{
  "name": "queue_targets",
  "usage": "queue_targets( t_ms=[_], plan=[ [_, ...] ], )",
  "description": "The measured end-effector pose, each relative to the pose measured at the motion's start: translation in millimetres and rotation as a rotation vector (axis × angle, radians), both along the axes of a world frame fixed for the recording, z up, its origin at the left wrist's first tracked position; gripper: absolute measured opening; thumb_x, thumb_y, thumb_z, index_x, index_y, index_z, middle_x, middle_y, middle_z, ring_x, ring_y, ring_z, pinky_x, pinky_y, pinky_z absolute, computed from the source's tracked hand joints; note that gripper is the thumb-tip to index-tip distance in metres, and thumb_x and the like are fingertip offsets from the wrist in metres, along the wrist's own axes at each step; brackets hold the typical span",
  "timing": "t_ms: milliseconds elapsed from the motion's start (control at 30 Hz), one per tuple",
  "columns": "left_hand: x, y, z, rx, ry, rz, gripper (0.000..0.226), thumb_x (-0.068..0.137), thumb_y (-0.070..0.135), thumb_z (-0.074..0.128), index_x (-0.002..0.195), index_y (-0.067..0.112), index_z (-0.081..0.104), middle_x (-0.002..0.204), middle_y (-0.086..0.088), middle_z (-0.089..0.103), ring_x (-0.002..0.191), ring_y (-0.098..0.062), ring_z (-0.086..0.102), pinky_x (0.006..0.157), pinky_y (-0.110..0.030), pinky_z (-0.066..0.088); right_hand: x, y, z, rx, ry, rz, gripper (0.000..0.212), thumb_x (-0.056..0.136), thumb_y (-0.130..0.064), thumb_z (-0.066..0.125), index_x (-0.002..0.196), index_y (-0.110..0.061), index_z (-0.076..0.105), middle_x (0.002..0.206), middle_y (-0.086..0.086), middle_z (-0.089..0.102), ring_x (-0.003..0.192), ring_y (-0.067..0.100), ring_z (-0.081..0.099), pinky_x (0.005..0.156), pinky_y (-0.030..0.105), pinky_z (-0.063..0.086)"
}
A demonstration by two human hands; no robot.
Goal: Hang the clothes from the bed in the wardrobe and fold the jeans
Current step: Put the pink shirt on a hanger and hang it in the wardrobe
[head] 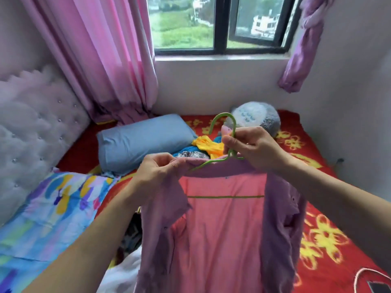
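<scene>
Above the bed [317,176], my right fingers [229,142] grip the hanger [209,163], left fingers [174,164] pinch the shirt [222,229]. Next I'd seat its shoulder.

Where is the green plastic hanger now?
In head view centre, the green plastic hanger sits inside the purple shirt, neck held by the right hand.

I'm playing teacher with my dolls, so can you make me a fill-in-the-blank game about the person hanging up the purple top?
1. The left hand pinches the purple top at its neckline while the right hand holds a green ____.
2. The pillow lying on the bed is ____.
3. The curtain beside the window is ____.

Missing words: hanger; blue; pink.
</scene>
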State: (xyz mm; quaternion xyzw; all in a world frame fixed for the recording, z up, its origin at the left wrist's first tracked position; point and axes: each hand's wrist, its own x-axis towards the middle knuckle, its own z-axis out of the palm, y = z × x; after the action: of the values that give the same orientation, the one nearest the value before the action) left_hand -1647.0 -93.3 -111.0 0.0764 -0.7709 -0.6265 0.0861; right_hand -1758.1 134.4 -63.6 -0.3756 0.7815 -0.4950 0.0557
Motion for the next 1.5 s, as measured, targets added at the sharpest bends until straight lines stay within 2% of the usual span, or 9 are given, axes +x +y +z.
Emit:
queue_targets(
  t_ms=[200, 367, 467, 567, 700, 933, 1133, 1333, 1500],
  plan=[
    [55.5, 23.0, 65.7, -0.363, 0.088, 0.395, 0.021, 0.094, 0.035, 0.057, 0.091, 0.015, 0.057, 0.067, 0.001, 0.059, 0.062, -0.012, 0.055, 0.066, -0.032, 0.046, 38.4, 18.5, 75.3, -0.149, 0.041, 0.138, 0.030, 0.094, -0.020, 0.061, 0.073, -0.001, 0.070, 0.056, -0.009, 0.061, 0.057, 0.005, 0.049, 0.056, 0.018, 0.040],
    [147.2, 61.8, 97.8, -0.855, 0.091, 0.580, 0.044, 0.081, 0.025, 0.037, 0.121, 0.032, 0.053, 0.103, -0.005, 0.069, 0.098, -0.030, 0.064, 0.087, -0.044, 0.050, 86.3, 26.8, 111.7, -0.241, 0.050, 0.270, 0.032, 0.094, -0.022, 0.061, 0.071, -0.002, 0.070, 0.060, 0.000, 0.063, 0.057, 0.006, 0.052, 0.061, 0.021, 0.043],
    [210.8, 85.7, 126.9, -0.842, 0.047, 0.561, 0.055, 0.070, 0.023, 0.048, 0.123, 0.039, 0.050, 0.110, 0.005, 0.067, 0.101, -0.020, 0.064, 0.090, -0.038, 0.051, 128.7, 14.4, 129.4, -0.259, 0.065, 0.369, 0.034, 0.094, -0.025, 0.061, 0.069, -0.004, 0.069, 0.058, 0.004, 0.061, 0.056, 0.008, 0.050, 0.059, 0.024, 0.042],
    [283.9, 98.0, 153.4, -0.785, -0.005, 0.627, 0.029, 0.078, 0.033, 0.065, 0.106, 0.039, 0.060, 0.095, 0.014, 0.069, 0.090, -0.006, 0.064, 0.081, -0.027, 0.050, 186.6, -4.4, 158.1, -0.267, 0.100, 0.508, 0.034, 0.094, -0.027, 0.061, 0.069, -0.005, 0.070, 0.055, -0.002, 0.058, 0.053, 0.006, 0.047, 0.054, 0.021, 0.039],
    [383.3, 115.4, 190.0, -0.660, 0.136, 0.837, 0.016, 0.086, 0.013, 0.070, 0.092, 0.028, 0.069, 0.087, 0.023, 0.071, 0.084, 0.008, 0.063, 0.076, -0.014, 0.047, 259.1, -32.2, 195.7, -0.251, 0.111, 0.750, 0.028, 0.088, -0.036, 0.067, 0.072, -0.014, 0.069, 0.059, -0.004, 0.067, 0.053, 0.005, 0.054, 0.058, 0.025, 0.047],
    [549.3, 144.4, 203.7, -1.269, -0.148, 1.390, 0.042, 0.068, 0.011, 0.058, 0.110, 0.014, 0.064, 0.104, -0.010, 0.060, 0.102, -0.034, 0.054, 0.085, -0.043, 0.048, 400.2, -52.6, 193.5, -0.117, 0.168, 1.053, 0.024, 0.094, -0.021, 0.061, 0.076, -0.006, 0.068, 0.052, 0.000, 0.051, 0.042, 0.008, 0.043, 0.046, 0.023, 0.038],
    [705.8, 185.0, 178.9, -0.935, -0.298, 1.791, 0.011, 0.077, 0.004, 0.062, 0.079, 0.012, 0.069, 0.071, -0.009, 0.065, 0.070, -0.031, 0.063, 0.057, -0.032, 0.041, 543.1, -64.2, 181.9, -0.067, 0.276, 1.073, 0.033, 0.090, -0.022, 0.061, 0.059, -0.009, 0.059, 0.051, 0.005, 0.058, 0.045, 0.013, 0.050, 0.048, 0.026, 0.041],
    [809.1, 246.9, 212.0, -0.608, 0.038, 1.597, 0.023, 0.081, -0.001, 0.064, 0.078, 0.020, 0.074, 0.072, 0.000, 0.073, 0.067, -0.005, 0.064, 0.061, -0.021, 0.049, 703.9, -63.2, 142.1, -0.023, 0.569, 1.094, 0.043, 0.093, -0.036, 0.053, 0.056, -0.013, 0.049, 0.054, 0.006, 0.046, 0.057, 0.024, 0.043, 0.055, 0.035, 0.038],
    [920.6, 257.6, 178.7, -0.522, -0.413, 1.519, 0.015, 0.076, 0.011, 0.070, 0.085, 0.023, 0.072, 0.082, 0.002, 0.072, 0.075, -0.008, 0.063, 0.075, -0.046, 0.052, 797.1, -72.6, 127.9, -0.070, 0.361, 1.110, 0.044, 0.091, -0.039, 0.059, 0.065, -0.005, 0.054, 0.053, 0.004, 0.049, 0.051, 0.014, 0.040, 0.056, 0.033, 0.035]
  ],
)
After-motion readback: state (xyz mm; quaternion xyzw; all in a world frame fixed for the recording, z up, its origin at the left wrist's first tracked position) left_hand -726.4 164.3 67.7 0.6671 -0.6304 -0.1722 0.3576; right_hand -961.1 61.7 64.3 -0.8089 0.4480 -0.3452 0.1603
